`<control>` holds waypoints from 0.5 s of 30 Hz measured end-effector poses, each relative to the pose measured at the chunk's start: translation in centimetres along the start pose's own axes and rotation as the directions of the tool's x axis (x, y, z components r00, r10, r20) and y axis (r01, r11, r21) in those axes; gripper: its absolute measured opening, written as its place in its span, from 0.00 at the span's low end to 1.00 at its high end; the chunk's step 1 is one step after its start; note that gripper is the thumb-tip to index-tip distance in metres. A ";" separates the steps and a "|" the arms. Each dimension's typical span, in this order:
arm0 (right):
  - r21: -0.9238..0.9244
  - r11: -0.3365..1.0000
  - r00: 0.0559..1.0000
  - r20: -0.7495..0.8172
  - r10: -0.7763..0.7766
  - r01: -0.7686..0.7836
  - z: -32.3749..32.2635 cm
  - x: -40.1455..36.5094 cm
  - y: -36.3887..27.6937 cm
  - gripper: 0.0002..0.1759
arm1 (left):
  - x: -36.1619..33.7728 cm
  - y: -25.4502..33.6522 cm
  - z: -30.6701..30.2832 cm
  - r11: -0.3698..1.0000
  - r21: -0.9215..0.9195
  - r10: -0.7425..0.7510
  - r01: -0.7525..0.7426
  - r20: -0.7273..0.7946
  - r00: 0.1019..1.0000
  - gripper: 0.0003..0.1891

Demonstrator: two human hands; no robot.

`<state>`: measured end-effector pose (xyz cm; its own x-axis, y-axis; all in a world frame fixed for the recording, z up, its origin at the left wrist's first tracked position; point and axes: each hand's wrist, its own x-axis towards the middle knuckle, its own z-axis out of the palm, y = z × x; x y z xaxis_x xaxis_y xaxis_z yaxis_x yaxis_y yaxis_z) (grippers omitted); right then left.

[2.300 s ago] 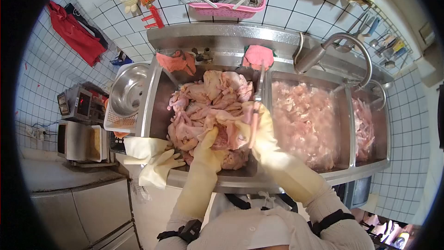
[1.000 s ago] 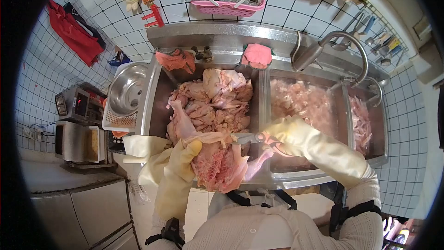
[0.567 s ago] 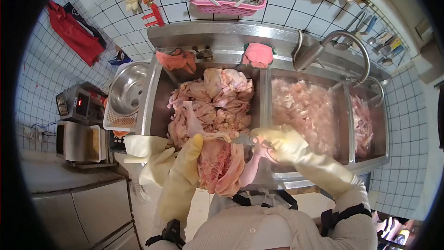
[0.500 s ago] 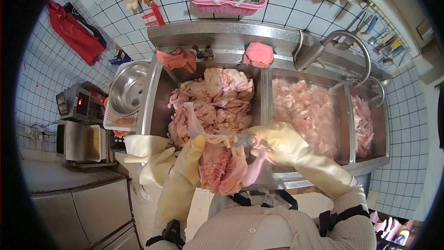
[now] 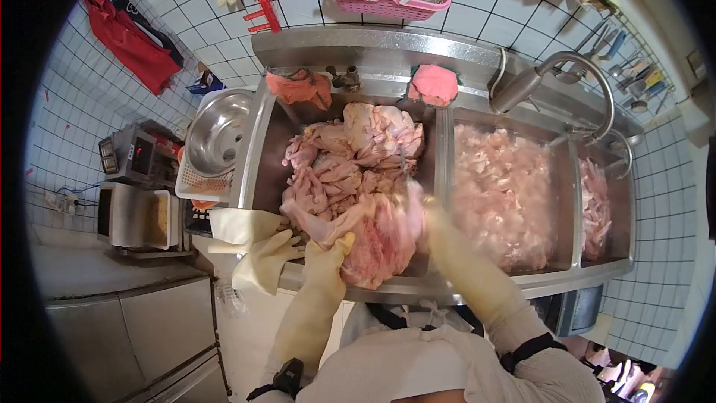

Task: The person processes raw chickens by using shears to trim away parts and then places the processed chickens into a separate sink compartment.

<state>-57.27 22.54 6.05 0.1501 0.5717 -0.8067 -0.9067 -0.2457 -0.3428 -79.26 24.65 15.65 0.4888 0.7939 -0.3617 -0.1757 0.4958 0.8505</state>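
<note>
My left hand [image 5: 326,257], in a cream rubber glove, is closed on the edge of a raw, opened chicken [image 5: 380,246]. The bird hangs over the front rim of the left sink basin, its red inner side facing me. My right hand [image 5: 440,227], gloved too and smeared by motion, is at the bird's right side beside a leg. From it a blurred grey blade of the scissors [image 5: 405,164] points up over the pile of whole raw chickens [image 5: 328,149] in the left basin. Fingers and handles are hard to make out.
Cut pale meat lies in water in the middle basin [image 5: 503,186], more in the right basin [image 5: 594,213]. A curved faucet [image 5: 597,75] rises behind. Spare cream gloves [image 5: 265,254] drape over the left front rim. A steel bowl [image 5: 216,134] stands left; pink cloths [image 5: 434,86] lie on the back ledge.
The chicken has moved forward over the left basin with my left hand. My right hand has swung the scissors from across the bird to pointing away from me. The view has shifted slightly.
</note>
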 end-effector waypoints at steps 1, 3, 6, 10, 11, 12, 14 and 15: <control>-0.403 0.915 0.999 0.030 0.045 -0.029 0.9 -0.2 -1.9 0.23 | -0.2 -1.1 -1.2 0.998 -0.067 -0.004 0.000 -0.053 0.999 0.20; -0.864 0.502 0.996 0.079 0.047 0.044 2.4 -3.1 -4.1 0.29 | -0.7 -0.8 -2.3 0.991 -0.134 -0.014 -0.003 -0.125 0.992 0.19; -0.949 0.276 0.988 0.150 -0.027 0.152 -2.2 4.3 -2.8 0.30 | -1.5 2.6 -1.8 0.979 -0.204 -0.033 0.015 -0.085 0.996 0.19; -0.863 -0.426 0.915 0.369 -0.162 0.272 4.1 -6.8 -6.4 0.27 | -1.8 5.1 -2.2 0.992 -0.120 -0.062 0.038 -0.202 0.978 0.23; -0.890 -0.335 0.921 0.369 -0.127 0.311 4.3 -7.1 -6.8 0.25 | -1.6 5.5 -2.4 0.997 -0.045 -0.077 0.068 -0.256 0.963 0.24; -0.908 -0.242 0.923 0.372 -0.092 0.342 4.1 -7.2 -7.3 0.24 | -1.5 5.6 -2.5 0.997 -0.046 -0.077 0.068 -0.254 0.964 0.24; -0.856 -0.146 0.848 0.514 -0.127 0.496 1.4 -5.6 -7.0 0.08 | -1.1 5.8 -2.7 0.996 -0.083 -0.059 0.043 -0.206 0.977 0.24; -0.852 -0.233 0.856 0.504 -0.115 0.470 1.7 -6.0 -7.7 0.12 | -0.9 6.3 -2.1 0.995 -0.092 -0.052 0.034 -0.201 0.978 0.24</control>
<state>-51.89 22.31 14.37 0.0339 0.9119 -0.4089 0.6175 -0.3408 -0.7089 -82.65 27.81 20.55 0.3154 0.8217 -0.4747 -0.2370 0.5526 0.7990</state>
